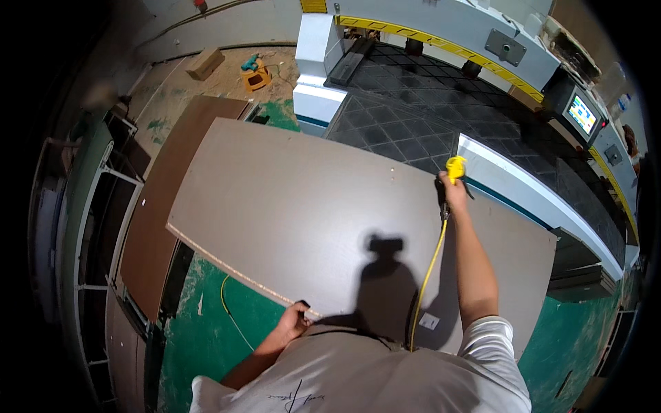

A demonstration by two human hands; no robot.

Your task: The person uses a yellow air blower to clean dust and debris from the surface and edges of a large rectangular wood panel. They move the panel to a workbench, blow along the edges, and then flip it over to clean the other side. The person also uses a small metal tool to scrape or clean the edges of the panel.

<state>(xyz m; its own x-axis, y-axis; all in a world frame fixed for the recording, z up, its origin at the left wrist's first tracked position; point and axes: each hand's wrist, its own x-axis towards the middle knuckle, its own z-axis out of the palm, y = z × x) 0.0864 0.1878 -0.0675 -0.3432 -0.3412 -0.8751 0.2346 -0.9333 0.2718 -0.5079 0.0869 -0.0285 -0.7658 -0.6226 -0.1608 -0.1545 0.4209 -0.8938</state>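
A large grey-brown board [289, 186] with a raw chipboard edge lies in front of my body, its far side reaching the machine. My left hand [296, 321] is closed on the board's near edge, close to my waist. Held out over the board's far right part, my right hand [451, 189] grips a yellow and black air blow gun [455, 168]. From the gun a yellow air hose [428, 279] runs back across the board toward my body. A small white label [429, 321] sits on the board near my shirt.
A machine with a black tiled bed [399, 117], a yellow-striped beam [441, 38] and a lit screen [582, 115] stands beyond the board. At left are a brown board [180, 186] and a metal rack [82, 241]. An orange stool [256, 78] bears a teal power tool [250, 62].
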